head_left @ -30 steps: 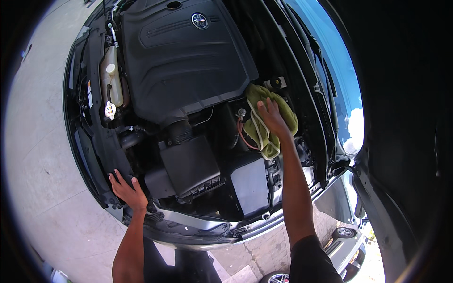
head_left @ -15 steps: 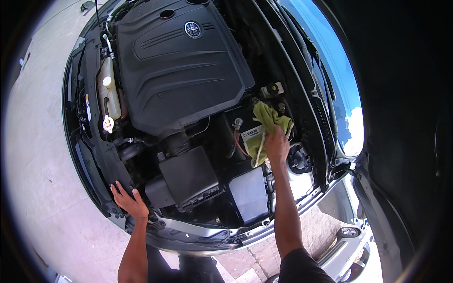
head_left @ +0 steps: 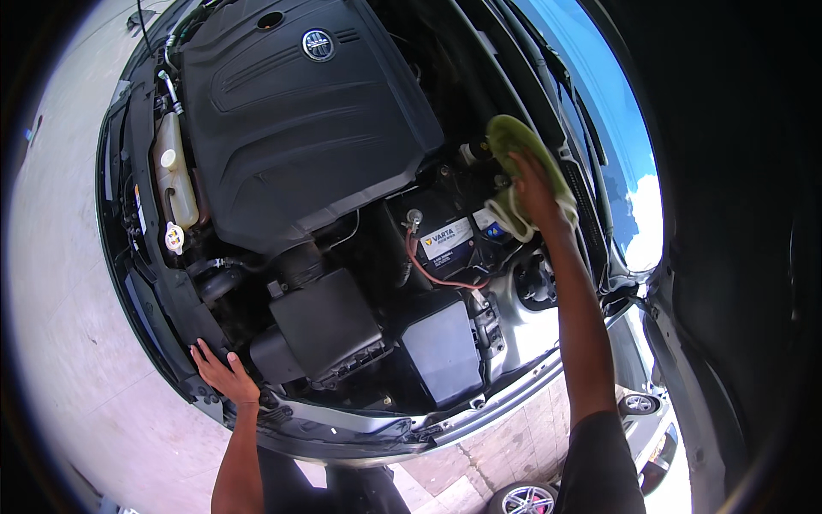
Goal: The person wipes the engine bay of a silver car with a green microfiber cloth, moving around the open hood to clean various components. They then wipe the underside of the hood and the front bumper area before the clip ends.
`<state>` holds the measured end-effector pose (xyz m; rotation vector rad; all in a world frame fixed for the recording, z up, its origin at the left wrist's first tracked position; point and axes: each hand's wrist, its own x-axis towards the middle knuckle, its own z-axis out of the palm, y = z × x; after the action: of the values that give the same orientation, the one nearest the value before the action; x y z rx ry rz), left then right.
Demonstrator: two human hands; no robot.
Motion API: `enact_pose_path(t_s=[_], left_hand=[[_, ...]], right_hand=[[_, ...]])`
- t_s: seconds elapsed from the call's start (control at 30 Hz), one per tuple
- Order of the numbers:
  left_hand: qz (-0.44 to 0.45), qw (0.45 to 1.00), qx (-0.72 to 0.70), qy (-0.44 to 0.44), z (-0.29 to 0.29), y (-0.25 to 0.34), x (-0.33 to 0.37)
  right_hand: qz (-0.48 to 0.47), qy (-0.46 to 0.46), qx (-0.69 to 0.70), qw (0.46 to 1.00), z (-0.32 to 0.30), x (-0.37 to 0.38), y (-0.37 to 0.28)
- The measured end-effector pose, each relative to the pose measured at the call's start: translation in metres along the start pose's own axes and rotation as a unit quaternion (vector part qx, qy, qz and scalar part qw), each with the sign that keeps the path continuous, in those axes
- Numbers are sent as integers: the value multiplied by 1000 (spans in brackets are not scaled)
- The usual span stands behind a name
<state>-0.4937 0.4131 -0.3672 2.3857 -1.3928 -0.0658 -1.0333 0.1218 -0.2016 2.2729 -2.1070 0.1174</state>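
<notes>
My right hand (head_left: 537, 190) grips a green cloth (head_left: 511, 137) over the far right of the engine bay, above the black edge below the windscreen. The cloth bulges beyond my fingers, and a pale-edged fold hangs down near the car battery (head_left: 447, 242). A red cable (head_left: 428, 272) curves around the battery. On the front edge of the car, at the lower left, my left hand (head_left: 224, 373) rests flat with its fingers spread. Beside it lies the black air filter box (head_left: 328, 325).
A large black engine cover (head_left: 317, 128) fills the middle. A pale coolant tank (head_left: 178, 193) stands on the left, and a grey-lidded box (head_left: 443, 351) near the front fender. The raised bonnet (head_left: 728, 214) looms at right. Behind my right arm is a parked car (head_left: 638, 377).
My right hand has carried the cloth off the battery, up and to the right, uncovering the battery's label. The view has shifted slightly; my left hand stays on the car's edge.
</notes>
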Motion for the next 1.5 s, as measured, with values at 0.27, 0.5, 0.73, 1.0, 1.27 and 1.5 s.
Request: enact_pose_path(t_s=[0.27, 0.5, 0.73, 1.0, 1.27, 1.5], left_hand=[[0, 1000, -18, -2, 0, 0, -1], [3, 1000, -16, 12, 4, -3, 0], [-9, 1000, -4, 4, 7, -8, -1], [-7, 1000, 12, 7, 10, -12, 1], [11, 1000, 22, 16, 16, -19, 2], [16, 999, 17, 31, 18, -22, 3]], right_hand=[[87, 9, 72, 994, 39, -48, 55], [273, -30, 76, 959, 0, -144, 87], [404, -55, 9, 913, -12, -225, 111], [460, -110, -62, 879, -6, -304, 104], [398, -77, -82, 911, -10, -373, 26], [205, -111, 131, 964, -41, -405, -46]])
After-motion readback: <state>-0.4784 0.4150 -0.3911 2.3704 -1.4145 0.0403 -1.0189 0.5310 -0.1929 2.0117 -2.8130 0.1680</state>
